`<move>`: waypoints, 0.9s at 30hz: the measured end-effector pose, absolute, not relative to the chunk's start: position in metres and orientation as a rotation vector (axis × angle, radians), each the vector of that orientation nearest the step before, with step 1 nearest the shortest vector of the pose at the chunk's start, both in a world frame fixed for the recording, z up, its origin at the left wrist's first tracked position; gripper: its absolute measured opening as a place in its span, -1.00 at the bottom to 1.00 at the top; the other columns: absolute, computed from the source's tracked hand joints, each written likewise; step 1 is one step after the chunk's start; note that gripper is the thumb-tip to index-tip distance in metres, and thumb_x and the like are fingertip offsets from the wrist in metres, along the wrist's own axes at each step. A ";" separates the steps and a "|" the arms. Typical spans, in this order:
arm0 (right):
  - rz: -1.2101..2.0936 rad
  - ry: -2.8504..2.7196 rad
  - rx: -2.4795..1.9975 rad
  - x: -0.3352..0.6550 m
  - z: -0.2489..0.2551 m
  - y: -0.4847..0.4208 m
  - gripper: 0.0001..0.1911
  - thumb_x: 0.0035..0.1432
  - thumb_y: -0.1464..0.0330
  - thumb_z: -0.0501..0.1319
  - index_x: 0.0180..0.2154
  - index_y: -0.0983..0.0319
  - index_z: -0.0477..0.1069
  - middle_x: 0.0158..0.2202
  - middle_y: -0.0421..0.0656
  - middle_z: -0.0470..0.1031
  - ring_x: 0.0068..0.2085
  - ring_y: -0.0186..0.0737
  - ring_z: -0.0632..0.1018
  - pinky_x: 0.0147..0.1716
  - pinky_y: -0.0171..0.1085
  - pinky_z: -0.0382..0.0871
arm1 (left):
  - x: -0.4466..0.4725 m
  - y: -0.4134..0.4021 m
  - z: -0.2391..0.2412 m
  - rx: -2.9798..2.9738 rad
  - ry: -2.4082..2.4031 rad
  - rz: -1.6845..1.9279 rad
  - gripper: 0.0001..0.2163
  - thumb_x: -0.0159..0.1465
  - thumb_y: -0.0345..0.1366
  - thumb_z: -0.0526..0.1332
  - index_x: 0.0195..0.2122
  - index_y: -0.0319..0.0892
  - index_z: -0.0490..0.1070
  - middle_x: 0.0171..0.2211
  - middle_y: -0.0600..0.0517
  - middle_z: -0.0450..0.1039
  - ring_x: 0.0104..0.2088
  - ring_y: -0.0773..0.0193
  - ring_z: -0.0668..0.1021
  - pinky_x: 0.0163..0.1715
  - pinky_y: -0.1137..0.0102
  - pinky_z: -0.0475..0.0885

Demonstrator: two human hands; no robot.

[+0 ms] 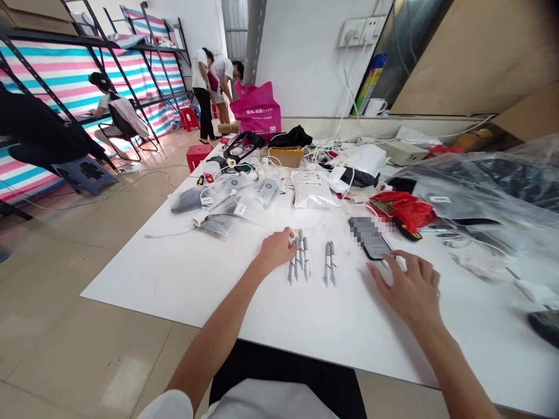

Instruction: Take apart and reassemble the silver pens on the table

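My left hand (278, 247) is at a group of several grey-and-white pens (306, 265) lying side by side on the white table. Its fingers are curled, with thumb and fingertip closed on a pen at the group's left side; part of that pen is hidden. One pen in this group lies farther from me than the others. Two more pens (331, 265) lie together a little to the right. My right hand (410, 285) is held over the table with its fingers apart and nothing in them. Its fingertips are near the lower end of a dark phone (371, 237).
Grey packaged pouches (216, 225), a white packet (312, 189), tangled cables and a red bag (402, 209) crowd the table's far side. A pink bag (257, 110) stands behind them. Clear plastic sheeting (493, 180) covers the right. Other people are in the background at left.
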State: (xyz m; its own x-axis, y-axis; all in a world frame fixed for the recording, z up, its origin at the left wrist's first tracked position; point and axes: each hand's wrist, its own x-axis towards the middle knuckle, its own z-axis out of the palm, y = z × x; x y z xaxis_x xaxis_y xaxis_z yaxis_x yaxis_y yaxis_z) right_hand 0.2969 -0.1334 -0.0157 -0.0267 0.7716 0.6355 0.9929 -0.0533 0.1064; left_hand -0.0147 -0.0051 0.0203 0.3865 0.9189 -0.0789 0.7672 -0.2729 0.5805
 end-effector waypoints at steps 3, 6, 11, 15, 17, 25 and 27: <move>-0.819 -1.818 -1.927 0.308 -0.018 -0.136 -0.56 0.36 0.07 0.17 0.02 0.27 0.50 0.16 0.15 0.44 0.11 0.26 0.41 -0.05 0.08 0.32 | -0.015 -0.007 0.023 2.111 1.449 0.362 -0.76 0.34 -0.18 0.21 0.01 -0.03 0.35 -0.23 0.01 0.62 -0.14 0.09 0.59 -0.24 0.29 0.31; -0.757 -1.797 -1.924 0.307 -0.023 -0.136 -0.56 0.37 0.06 0.16 0.02 0.26 0.50 0.18 0.16 0.42 0.13 0.28 0.39 -0.05 0.10 0.36 | -0.013 -0.011 0.026 2.090 1.454 0.351 -0.75 0.33 -0.22 0.20 0.02 -0.03 0.34 -0.17 -0.01 0.61 -0.15 0.09 0.59 -0.25 0.29 0.31; -0.628 -1.766 -1.886 0.306 -0.031 -0.135 -0.53 0.36 0.08 0.19 0.07 0.30 0.47 0.20 0.23 0.38 0.19 0.32 0.39 0.11 0.21 0.35 | -0.008 -0.018 0.034 2.087 1.475 0.295 -0.72 0.29 -0.20 0.21 0.03 -0.05 0.35 -0.09 -0.05 0.58 -0.16 0.08 0.59 -0.25 0.28 0.31; -0.572 -1.773 -1.878 0.307 -0.029 -0.133 -0.53 0.35 0.09 0.20 0.10 0.29 0.45 0.22 0.23 0.36 0.17 0.31 0.42 0.19 0.22 0.31 | -0.004 -0.021 0.034 2.035 1.480 0.275 -0.73 0.29 -0.19 0.21 0.00 -0.07 0.39 -0.20 -0.04 0.59 -0.22 0.07 0.58 -0.28 0.27 0.31; -0.535 -1.752 -1.894 0.306 -0.026 -0.131 -0.53 0.35 0.10 0.21 0.11 0.29 0.44 0.24 0.23 0.34 0.17 0.33 0.42 0.22 0.23 0.29 | -0.003 -0.021 0.033 1.963 1.458 0.317 -0.77 0.27 -0.23 0.23 -0.05 -0.05 0.43 -0.28 -0.01 0.59 -0.25 0.07 0.57 -0.30 0.28 0.30; -0.480 -1.690 -1.873 0.310 -0.031 -0.126 -0.61 0.31 0.10 0.24 0.03 0.22 0.49 0.14 0.16 0.44 0.12 0.26 0.49 0.18 0.20 0.33 | -0.006 -0.015 0.041 1.417 1.148 0.845 -0.82 0.23 -0.13 0.39 -0.26 -0.12 0.59 -0.30 -0.04 0.59 -0.38 0.23 0.53 -0.35 0.33 0.39; -0.484 -1.691 -1.862 0.313 -0.034 -0.126 -0.61 0.30 0.10 0.25 0.02 0.20 0.49 0.14 0.15 0.45 0.13 0.24 0.50 0.17 0.18 0.33 | -0.008 -0.011 0.049 1.217 0.953 0.941 -0.78 0.22 -0.13 0.42 -0.23 -0.16 0.60 -0.27 -0.05 0.58 -0.39 0.27 0.52 -0.32 0.33 0.42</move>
